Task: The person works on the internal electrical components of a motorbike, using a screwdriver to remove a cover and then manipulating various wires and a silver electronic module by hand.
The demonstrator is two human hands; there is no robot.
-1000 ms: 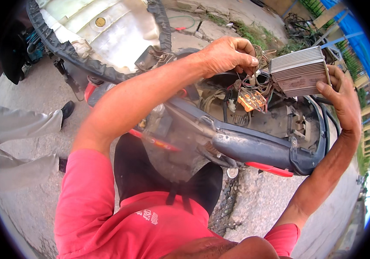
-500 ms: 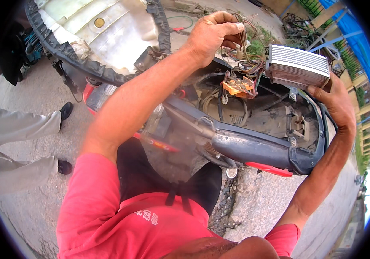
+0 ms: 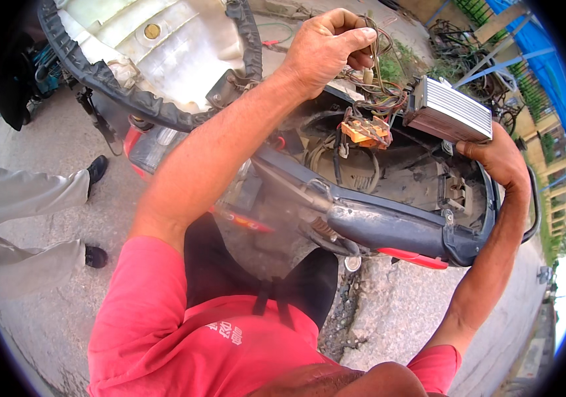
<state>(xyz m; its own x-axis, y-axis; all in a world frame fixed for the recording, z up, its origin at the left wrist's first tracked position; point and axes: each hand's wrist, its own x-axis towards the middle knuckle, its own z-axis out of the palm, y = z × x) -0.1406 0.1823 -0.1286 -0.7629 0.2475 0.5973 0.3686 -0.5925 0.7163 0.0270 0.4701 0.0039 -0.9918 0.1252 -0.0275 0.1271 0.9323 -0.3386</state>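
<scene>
From afar I'm seeing a silver box-shaped metal unit [image 3: 450, 112], ridged; to its left, a dull orange plastic block [image 3: 362, 133].

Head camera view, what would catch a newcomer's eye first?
Probably the silver, finned metal box held in the right hand at upper right. To its left, the left hand pinches a bundle of thin brown wires above an orange plastic block in the picture. At upper left, a large pale plastic panel with a ruffled black rim stands out.

Wire bundle [image 3: 377, 50] raised; finned box [image 3: 447, 114] tipped, right end lower.
</scene>
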